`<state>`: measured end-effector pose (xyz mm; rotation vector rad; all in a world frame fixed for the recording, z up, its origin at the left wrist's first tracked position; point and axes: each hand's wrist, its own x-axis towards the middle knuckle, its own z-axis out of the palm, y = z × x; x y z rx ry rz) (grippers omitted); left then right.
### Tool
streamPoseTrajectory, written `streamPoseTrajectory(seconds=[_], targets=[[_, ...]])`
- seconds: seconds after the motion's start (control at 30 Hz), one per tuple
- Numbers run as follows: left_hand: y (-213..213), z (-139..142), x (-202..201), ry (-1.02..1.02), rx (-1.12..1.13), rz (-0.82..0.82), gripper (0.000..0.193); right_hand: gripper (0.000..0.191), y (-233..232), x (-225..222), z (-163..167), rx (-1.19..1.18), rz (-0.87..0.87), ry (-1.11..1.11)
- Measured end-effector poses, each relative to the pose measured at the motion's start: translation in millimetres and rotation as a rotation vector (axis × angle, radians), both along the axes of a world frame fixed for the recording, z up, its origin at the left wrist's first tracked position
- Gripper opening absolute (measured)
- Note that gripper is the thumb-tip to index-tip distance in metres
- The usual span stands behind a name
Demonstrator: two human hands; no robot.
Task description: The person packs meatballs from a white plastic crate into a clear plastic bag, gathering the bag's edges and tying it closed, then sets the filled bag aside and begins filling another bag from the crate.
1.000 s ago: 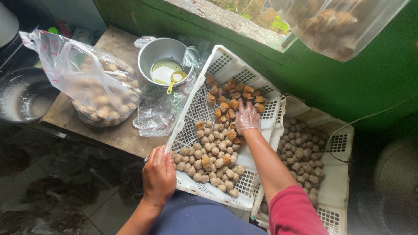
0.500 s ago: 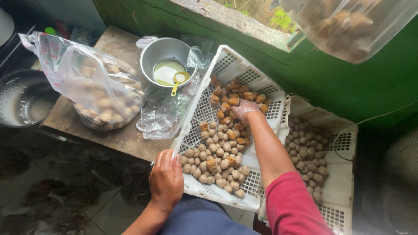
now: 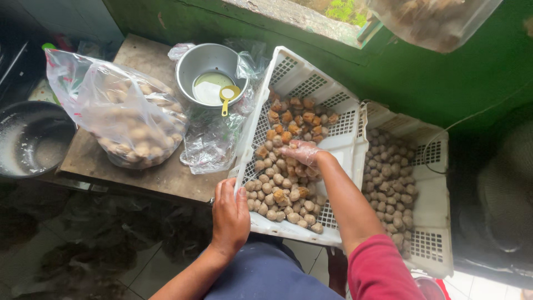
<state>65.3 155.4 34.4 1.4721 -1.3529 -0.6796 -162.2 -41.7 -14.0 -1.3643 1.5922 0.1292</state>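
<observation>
Left hand (image 3: pixel 230 214) at lower centre of the frame, fingers closed over the near left rim of the white crate (image 3: pixel 344 141); the crate sits raised at that side, so the grip seems to steady and tip it. Right hand (image 3: pixel 300 153) at frame centre, in a thin clear glove, fingers spread loosely down into the meatballs (image 3: pixel 277 194); whether it grasps any, cannot tell. Balls pile toward the near, lower end of the crate; darker fried pieces (image 3: pixel 297 116) sit higher up, apart from the pale ones, apparently kept sorted. Second crate (image 3: pixel 430 244) at right, partly beneath the first, holds more pale balls. Upper left: clear bag (image 3: pixel 119 114) of balls, mouth open, standing on the wooden table (image 3: pixel 161 178). Steel bowl (image 3: pixel 205 61) behind it holds pale liquid and a yellow spoon (image 3: pixel 227 95), near the crate, within reach.
</observation>
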Motion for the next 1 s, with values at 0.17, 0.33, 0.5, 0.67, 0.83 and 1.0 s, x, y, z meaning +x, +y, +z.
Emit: streamPoseTrajectory(seconds=[0.17,0.33,0.5,0.67,0.83,1.0], targets=[[-0.3,-1.6,1.8,-0.017,-0.004,-0.028,0.025,0.085,31.3,0.9,3.1,0.189,-0.069,-0.111],[0.5,-2.2,2.3,-0.038,-0.008,-0.028,0.025,0.078,30.6,-26.1,1.8,0.218,-0.143,-0.316],[1.0,0.0,0.4,-0.096,0.001,0.009,0.025,0.051,29.0,-43.1,6.6,-0.523,0.176,0.151],[1.0,4.8,-2.8,-0.121,-0.002,0.03,0.024,0.054,104.2,-9.8,12.9,-0.57,0.632,0.137],[0.9,5.3,-5.3,-0.128,-0.01,0.061,0.023,0.043,145.3,12.0,15.0,-0.806,0.851,0.034],[1.8,3.1,-10.4,-0.162,-0.003,0.074,0.022,0.021,141.3,17.1,9.2,-0.701,0.908,0.099]])
